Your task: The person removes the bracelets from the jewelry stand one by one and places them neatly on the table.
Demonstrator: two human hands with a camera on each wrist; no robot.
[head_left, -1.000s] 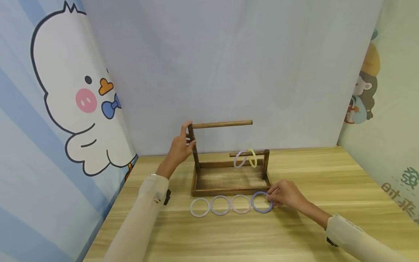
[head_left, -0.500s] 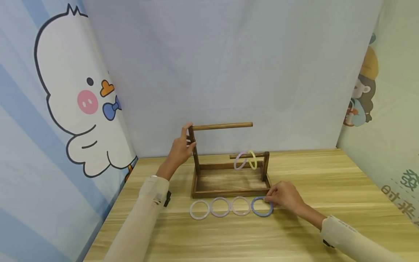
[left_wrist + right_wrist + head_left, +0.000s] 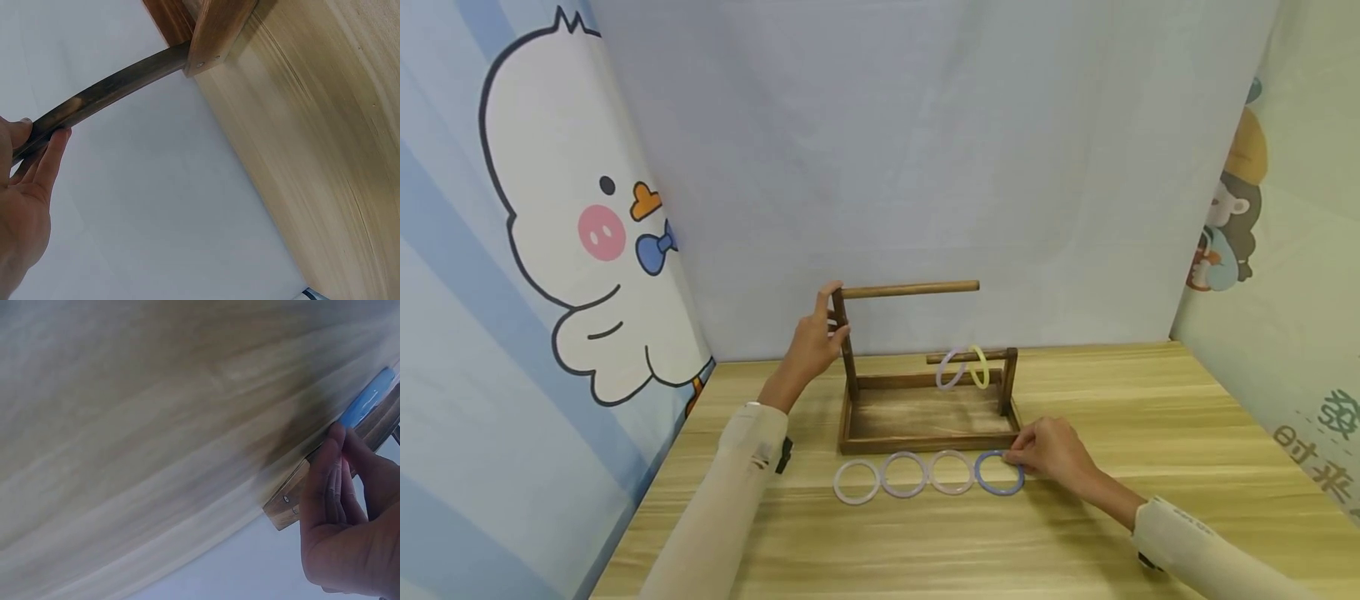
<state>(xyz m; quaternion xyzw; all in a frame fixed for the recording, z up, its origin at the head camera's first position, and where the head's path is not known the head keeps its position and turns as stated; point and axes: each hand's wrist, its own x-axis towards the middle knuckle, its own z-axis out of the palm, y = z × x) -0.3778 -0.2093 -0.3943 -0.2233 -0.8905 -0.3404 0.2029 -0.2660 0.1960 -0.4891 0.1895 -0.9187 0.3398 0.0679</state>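
Note:
My left hand [image 3: 811, 337] grips the tall left post [image 3: 112, 87] of a dark wooden rack near its top, thumb on one side and fingers on the other. My right hand [image 3: 1054, 450] pinches the blue bangle [image 3: 1000, 492] at its right edge between thumb and fingertips, just in front of the rack's tray [image 3: 925, 443]. In the right wrist view the blue bangle [image 3: 369, 397] shows beyond the fingertips. Left of it, a white bangle [image 3: 857, 501], a pale purple bangle [image 3: 905, 495] and a pale pink bangle [image 3: 952, 491] lie in a row.
A lilac bangle [image 3: 942, 379] and a yellow bangle [image 3: 982, 372] hang on the rack's short lower bar [image 3: 934, 358]. The long upper bar [image 3: 917, 290] bears nothing. The wooden table [image 3: 880, 558] meets a grey curtain [image 3: 1000, 167] behind the rack.
The right thumb and fingertips have shifted slightly left over the blue bangle's upper right edge. The left hand keeps its hold on the post, and the view has tilted slightly.

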